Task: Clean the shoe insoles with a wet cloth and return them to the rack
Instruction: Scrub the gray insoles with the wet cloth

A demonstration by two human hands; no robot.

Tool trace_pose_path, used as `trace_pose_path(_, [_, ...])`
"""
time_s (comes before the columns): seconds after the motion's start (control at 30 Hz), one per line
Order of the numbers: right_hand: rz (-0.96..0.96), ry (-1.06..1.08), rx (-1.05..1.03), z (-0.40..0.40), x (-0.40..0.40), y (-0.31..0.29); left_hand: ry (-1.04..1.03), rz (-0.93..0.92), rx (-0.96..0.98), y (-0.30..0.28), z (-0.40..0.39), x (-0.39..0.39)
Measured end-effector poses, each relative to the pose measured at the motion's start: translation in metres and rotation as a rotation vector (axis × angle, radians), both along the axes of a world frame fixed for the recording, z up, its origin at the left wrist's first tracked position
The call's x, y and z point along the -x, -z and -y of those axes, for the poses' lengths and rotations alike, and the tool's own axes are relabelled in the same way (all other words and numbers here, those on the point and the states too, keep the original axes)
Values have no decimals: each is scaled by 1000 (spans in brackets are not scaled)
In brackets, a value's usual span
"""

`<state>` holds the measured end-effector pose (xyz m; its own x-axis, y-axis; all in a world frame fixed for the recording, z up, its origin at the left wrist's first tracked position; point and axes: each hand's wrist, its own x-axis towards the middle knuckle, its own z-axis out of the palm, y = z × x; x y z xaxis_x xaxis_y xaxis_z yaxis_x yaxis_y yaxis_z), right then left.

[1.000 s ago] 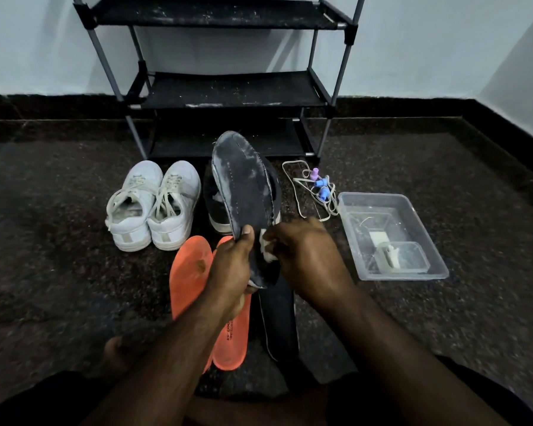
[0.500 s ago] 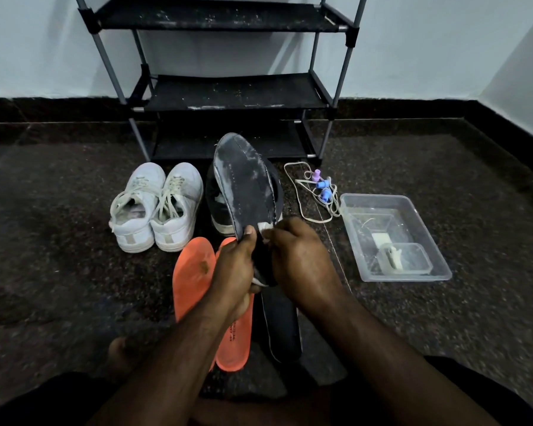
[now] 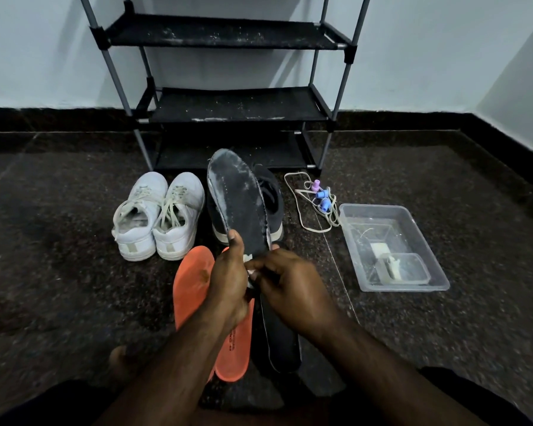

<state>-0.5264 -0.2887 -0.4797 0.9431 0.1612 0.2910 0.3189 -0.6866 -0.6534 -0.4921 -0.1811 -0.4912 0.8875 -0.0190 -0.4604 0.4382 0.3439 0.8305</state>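
**Q:** Where is the insole being cleaned, and how are the hands placed?

**A:** A dark grey insole [image 3: 239, 199] stands nearly upright in front of the black shoe rack [image 3: 228, 103], toe end up. The left hand [image 3: 228, 284] grips its lower part, thumb pressed on the face. The right hand [image 3: 285, 287] pinches a small white cloth [image 3: 249, 265] against the insole's heel end. Both grips are closed on what they hold.

**Q:** How far along does the cleaning look?

**A:** Early to midway, as a judgement. The raised insole shows pale dusty streaks along its edges and toe, so wiping seems unfinished. On the floor in front of the rack, under the hands, lie two orange insoles [image 3: 191, 281] and another dark insole [image 3: 282, 339]; whether those are already wiped cannot be told. No insole sits on the rack's shelves, which look dusty, so every return to the rack is left to do.

**Q:** What else sits near the rack?

**A:** A pair of white sneakers [image 3: 159, 216] stands in front of its left side. A dark shoe [image 3: 271, 201] stands behind the raised insole. Pale laces with small purple and blue pieces [image 3: 316, 201] lie in front of the rack's right leg.

**Q:** Any containers?

**A:** One clear plastic tub [image 3: 437, 272] sits on the floor to the right of the rack, past the laces. Inside it is a smaller clear tray [image 3: 410, 269] and a small white item, too unclear to name. It appears to hold shallow water, though that is hard to confirm.
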Motion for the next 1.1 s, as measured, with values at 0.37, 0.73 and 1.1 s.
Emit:
trace_pose_path(0.37, [5, 34, -34, -9, 11, -7, -63, 25, 80, -10, 0, 5])
trace_pose_path(0.73, [21, 42, -103, -4, 14, -6, -76, 65, 72, -3, 7, 3])
trace_pose_path(1.1, [37, 108, -96, 10, 3, -3, 11, 86, 53, -2, 11, 1])
